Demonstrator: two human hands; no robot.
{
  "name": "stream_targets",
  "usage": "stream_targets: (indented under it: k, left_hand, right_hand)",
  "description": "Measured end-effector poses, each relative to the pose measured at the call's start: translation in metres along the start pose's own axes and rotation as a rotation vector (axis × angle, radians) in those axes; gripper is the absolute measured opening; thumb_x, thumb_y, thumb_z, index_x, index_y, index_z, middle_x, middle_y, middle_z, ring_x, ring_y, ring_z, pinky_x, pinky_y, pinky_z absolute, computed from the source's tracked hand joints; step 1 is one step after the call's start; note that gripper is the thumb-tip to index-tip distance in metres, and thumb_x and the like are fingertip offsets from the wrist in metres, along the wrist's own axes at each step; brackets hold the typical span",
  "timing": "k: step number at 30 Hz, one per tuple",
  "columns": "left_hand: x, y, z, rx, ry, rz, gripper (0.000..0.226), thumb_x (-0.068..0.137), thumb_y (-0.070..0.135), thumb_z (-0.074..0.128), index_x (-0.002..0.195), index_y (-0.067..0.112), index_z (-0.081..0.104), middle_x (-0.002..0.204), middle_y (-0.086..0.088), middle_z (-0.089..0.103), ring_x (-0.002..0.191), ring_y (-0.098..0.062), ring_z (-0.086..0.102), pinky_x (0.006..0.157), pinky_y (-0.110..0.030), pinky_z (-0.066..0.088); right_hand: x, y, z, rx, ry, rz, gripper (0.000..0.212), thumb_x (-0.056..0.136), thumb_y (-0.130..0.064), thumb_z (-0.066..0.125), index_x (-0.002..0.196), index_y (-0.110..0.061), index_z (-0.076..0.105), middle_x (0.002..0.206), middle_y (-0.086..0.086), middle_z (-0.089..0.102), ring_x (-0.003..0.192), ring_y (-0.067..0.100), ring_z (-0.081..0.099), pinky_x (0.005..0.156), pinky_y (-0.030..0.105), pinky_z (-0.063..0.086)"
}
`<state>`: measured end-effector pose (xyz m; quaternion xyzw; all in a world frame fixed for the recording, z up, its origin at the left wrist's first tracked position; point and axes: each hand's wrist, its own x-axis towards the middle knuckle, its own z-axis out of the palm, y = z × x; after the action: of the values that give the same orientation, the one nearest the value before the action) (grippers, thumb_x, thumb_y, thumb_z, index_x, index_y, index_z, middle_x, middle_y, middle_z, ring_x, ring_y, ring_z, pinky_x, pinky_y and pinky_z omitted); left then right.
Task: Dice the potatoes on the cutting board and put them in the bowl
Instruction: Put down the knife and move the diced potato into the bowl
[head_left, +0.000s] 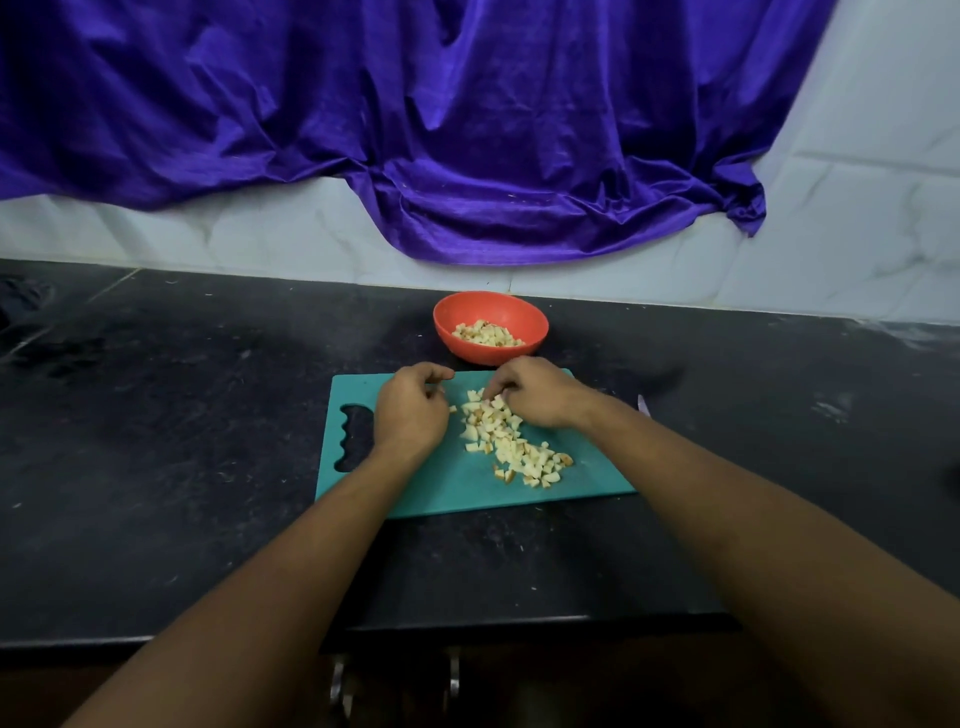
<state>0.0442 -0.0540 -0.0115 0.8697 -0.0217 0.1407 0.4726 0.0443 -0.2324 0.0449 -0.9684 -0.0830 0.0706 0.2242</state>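
While both hands are over the teal cutting board (467, 493) at the centre of the frame, I can see the diced potatoes (511, 441) lying in a loose pile that runs from the board's middle down toward its lower right corner. The right hand (535, 395) reaches in from the lower right, its fingers curled down into the upper end of that pile and closed round a few pieces. The left hand (413, 410) sits just left of the pile, knuckles up, fingers curled inward with the thumb near the forefinger; from this feed I cannot tell whether it holds anything. One stray cube (452, 409) lies between that hand and the pile. The board's handle slot (356, 436) is at its left edge. Just above the board in the frame stands the orange-red bowl (488, 356), upright on the black worktop (156, 415), with a shallow layer of potato cubes (488, 334) in its bottom. Behind it rises a white tiled wall (857, 208), and a purple cloth (415, 130) drapes across the upper frame, its lowest fold sagging to just above the bowl.
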Motion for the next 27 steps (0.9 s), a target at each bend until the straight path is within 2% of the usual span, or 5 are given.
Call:
stream_targets:
  k: [5, 9, 13, 20, 27]
  left_hand:
    - [0.007, 0.007, -0.013, 0.027, -0.157, -0.003, 0.035, 0.101, 0.009, 0.059, 0.134, 0.019, 0.065, 0.138, 0.000, 0.064, 0.118, -0.015, 0.063, 0.102, -0.033, 0.051]
    - [0.013, 0.006, -0.023, 0.149, -0.041, 0.061, 0.032, 0.099, 0.014, 0.063, 0.129, 0.022, 0.069, 0.133, 0.001, 0.066, 0.116, -0.018, 0.064, 0.100, -0.040, 0.054]
    - [0.016, 0.007, -0.020, 0.355, -0.206, -0.017, 0.039, 0.099, 0.016, 0.059, 0.137, 0.023, 0.063, 0.135, -0.004, 0.065, 0.124, -0.025, 0.059, 0.105, -0.046, 0.051]
    - [-0.006, 0.025, -0.016, -0.015, -0.387, 0.001, 0.031, 0.101, 0.004, 0.057, 0.128, 0.015, 0.068, 0.123, -0.001, 0.071, 0.114, -0.013, 0.065, 0.103, -0.033, 0.052]
    - [-0.006, 0.030, -0.031, 0.250, -0.353, -0.014, 0.038, 0.102, 0.015, 0.057, 0.140, 0.015, 0.061, 0.137, -0.005, 0.063, 0.123, -0.020, 0.058, 0.105, -0.035, 0.046]
  right_hand:
    - [-0.010, 0.002, -0.021, 0.239, 0.057, 0.011, 0.029, 0.100, 0.000, 0.050, 0.107, -0.016, 0.074, 0.113, -0.003, 0.068, 0.100, 0.010, 0.065, 0.077, 0.024, 0.051]
    - [-0.011, 0.026, -0.025, 0.042, 0.137, 0.264, 0.020, 0.102, -0.014, 0.050, 0.100, -0.009, 0.069, 0.099, 0.008, 0.071, 0.082, 0.022, 0.068, 0.074, 0.040, 0.060]
    - [-0.014, 0.026, -0.007, 0.088, 0.143, 0.288, 0.020, 0.100, -0.014, 0.053, 0.104, -0.003, 0.070, 0.108, 0.014, 0.071, 0.088, 0.024, 0.068, 0.077, 0.040, 0.057]
    - [-0.022, 0.009, -0.008, 0.438, -0.017, 0.161, 0.022, 0.102, -0.005, 0.049, 0.101, -0.009, 0.070, 0.098, 0.009, 0.069, 0.085, 0.018, 0.064, 0.071, 0.033, 0.056]
    - [-0.005, 0.021, -0.009, 0.028, 0.090, 0.158, 0.024, 0.102, -0.016, 0.051, 0.113, -0.006, 0.069, 0.112, 0.011, 0.069, 0.093, 0.020, 0.064, 0.084, 0.041, 0.056]
